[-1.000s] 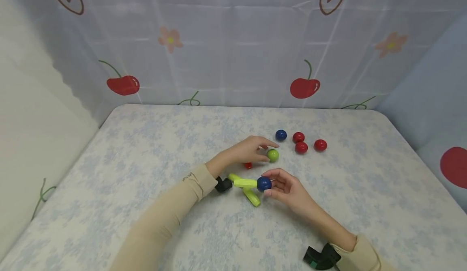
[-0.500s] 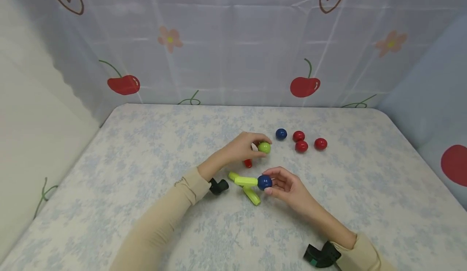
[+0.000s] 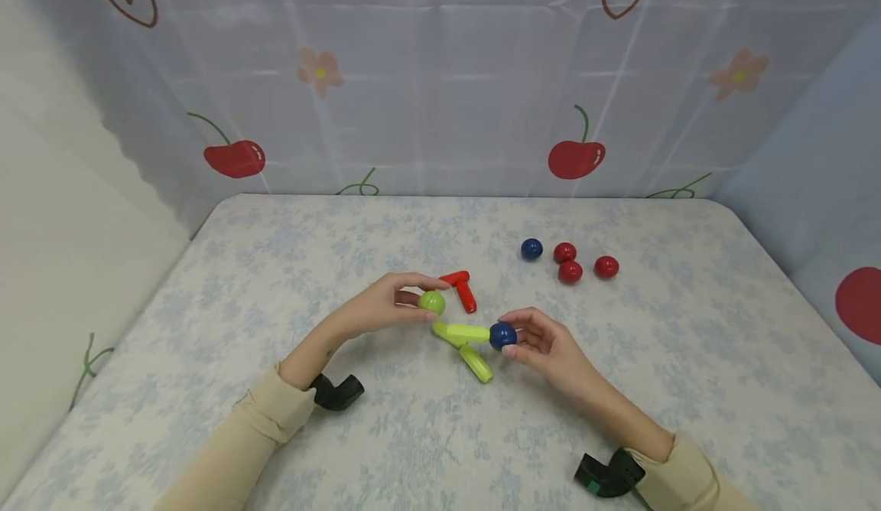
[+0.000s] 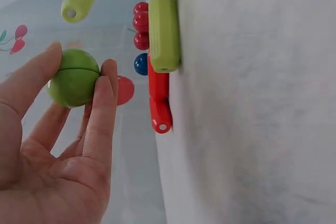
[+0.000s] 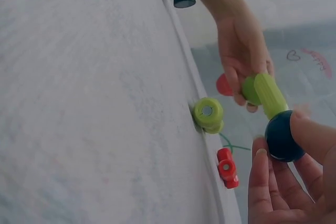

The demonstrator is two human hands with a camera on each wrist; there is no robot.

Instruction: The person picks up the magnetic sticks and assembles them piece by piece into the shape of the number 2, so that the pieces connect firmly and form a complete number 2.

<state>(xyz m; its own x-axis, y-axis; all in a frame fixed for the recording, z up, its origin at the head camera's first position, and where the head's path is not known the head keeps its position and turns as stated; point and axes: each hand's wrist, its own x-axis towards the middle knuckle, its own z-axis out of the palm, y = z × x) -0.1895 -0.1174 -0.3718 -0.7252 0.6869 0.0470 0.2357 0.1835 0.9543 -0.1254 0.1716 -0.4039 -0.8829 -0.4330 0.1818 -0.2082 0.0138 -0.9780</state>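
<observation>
Left hand: the left hand [image 3: 378, 306] is pinching the green ball [image 3: 432, 302] between thumb and fingers, holding it up off the table [image 3: 310, 251].
Right hand: the right hand [image 3: 552, 349] is grasping the held blue ball [image 3: 503, 336] with thumb and fingertips, and the held rod [image 3: 469, 333], yellow-green, is sticking out of it toward the left hand.
Gap between ball and rod: the green ball is sitting near the rod's free end, but the left wrist view is showing the two apart (from the right wrist they are overlapping, one behind the other).
Joined so far: one rod and one blue ball are seemingly making a single piece, since the rod is hanging in the air with only the ball being gripped.
Loose rods: two yellow-green rods [image 3: 476, 364] are lying below the held piece; two red rods [image 3: 466, 297] are resting just beyond, forming a corner.
Loose balls: a second blue ball [image 3: 531, 249] and three red balls [image 3: 570, 272] are waiting farther back.
Progress: the work is probably standing at an early stage; the green ball is not yet joining the rod, and most pieces are lying unassembled.
</observation>
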